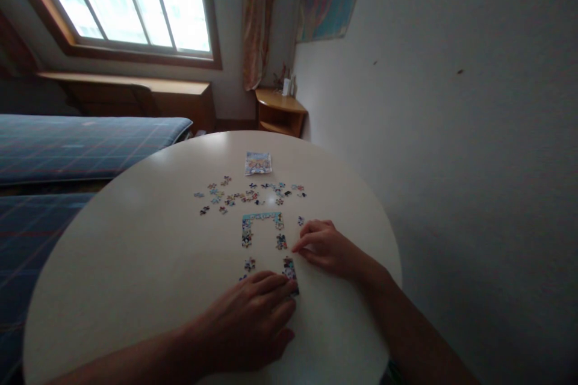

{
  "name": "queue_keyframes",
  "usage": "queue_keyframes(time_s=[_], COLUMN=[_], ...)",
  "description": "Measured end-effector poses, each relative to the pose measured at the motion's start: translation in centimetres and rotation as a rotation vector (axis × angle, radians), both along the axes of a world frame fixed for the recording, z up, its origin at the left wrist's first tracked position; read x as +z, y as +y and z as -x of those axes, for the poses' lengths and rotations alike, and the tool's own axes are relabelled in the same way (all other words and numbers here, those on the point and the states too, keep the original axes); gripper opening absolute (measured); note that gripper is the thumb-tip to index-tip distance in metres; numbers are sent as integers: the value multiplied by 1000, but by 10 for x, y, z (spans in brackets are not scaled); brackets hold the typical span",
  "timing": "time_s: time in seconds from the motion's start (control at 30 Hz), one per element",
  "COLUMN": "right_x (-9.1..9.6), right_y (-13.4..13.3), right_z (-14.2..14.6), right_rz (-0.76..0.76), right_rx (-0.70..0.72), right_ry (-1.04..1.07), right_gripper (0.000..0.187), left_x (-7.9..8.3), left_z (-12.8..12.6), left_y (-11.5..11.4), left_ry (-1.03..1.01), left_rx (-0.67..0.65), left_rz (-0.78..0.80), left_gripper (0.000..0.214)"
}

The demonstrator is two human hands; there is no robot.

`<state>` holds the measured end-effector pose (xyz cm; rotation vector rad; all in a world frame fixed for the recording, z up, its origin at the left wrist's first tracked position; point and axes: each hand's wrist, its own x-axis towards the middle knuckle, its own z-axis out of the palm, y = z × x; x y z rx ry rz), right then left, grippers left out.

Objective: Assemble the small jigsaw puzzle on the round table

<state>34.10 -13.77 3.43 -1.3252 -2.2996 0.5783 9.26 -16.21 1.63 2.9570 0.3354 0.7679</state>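
A partly joined jigsaw puzzle frame (pixel 262 216) lies on the round white table (pixel 149 264), with a straight top edge and short sides running down. My left hand (pixel 259 316) rests palm down over the lower part, its fingertips on a joined strip of puzzle pieces (pixel 289 266) at the lower right. Some pieces beneath that hand are hidden. My right hand (pixel 325 246) is just right of the puzzle, fingers bent and apart, one fingertip close to a small joined section (pixel 281 242). Nothing shows between its fingers. A loose puzzle piece (pixel 301 221) lies just beyond it.
Several loose pieces (pixel 241 197) are scattered beyond the frame. Behind them lies a small printed packet (pixel 258 163). A wall (pixel 474 192) stands close on the right. A bed with a plaid cover (pixel 90 144) is at the left, and a corner shelf (pixel 280 101) stands at the back.
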Motion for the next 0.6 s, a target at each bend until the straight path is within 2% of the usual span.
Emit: queue_keyframes(time_s=[0.2, 0.3, 0.37, 0.5, 0.6], right_x=[2, 3, 2, -5, -11], right_y=[-4, -3, 0, 10, 16], right_z=[6, 5, 1, -13, -20], right_rz=[19, 4, -26, -91, -113], right_rx=[98, 97, 17, -260, -359], right_ry=[-10, -17, -8, -3, -17], right_gripper=[21, 21, 21, 19, 20], left_x=[-2, -3, -3, -1, 0], left_z=[0, 0, 0, -1, -1], left_y=[0, 1, 2, 2, 1], left_ry=[37, 50, 44, 7, -20], left_rx=[9, 4, 3, -1, 3], left_rz=[-5, -4, -8, -33, -48], left_gripper=[23, 24, 24, 22, 23])
